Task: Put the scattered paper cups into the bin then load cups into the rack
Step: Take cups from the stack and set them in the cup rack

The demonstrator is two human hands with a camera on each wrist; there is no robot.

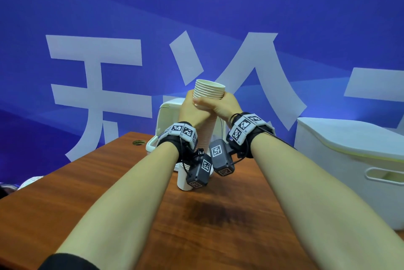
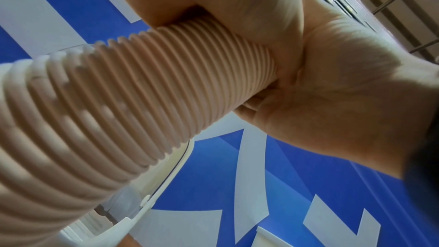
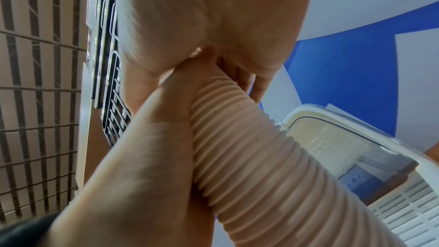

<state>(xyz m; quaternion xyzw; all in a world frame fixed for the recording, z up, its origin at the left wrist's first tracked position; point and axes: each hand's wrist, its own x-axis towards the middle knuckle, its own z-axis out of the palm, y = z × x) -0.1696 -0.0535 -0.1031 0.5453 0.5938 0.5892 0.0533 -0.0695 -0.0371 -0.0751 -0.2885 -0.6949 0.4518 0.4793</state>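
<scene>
A tall nested stack of paper cups stands tilted over the wooden table. Both hands grip it near its top. My left hand wraps it from the left, and my right hand wraps it from the right, thumb across the front. The stack's lower end reaches down to the table top behind the wrist cameras. In the left wrist view the ribbed stack runs from my left palm. The right wrist view shows the same stack held in my right hand.
A white rack with a looped handle stands just behind the hands; its slotted basket shows in the right wrist view. A large white lidded bin stands at the table's right edge. A blue banner wall is behind.
</scene>
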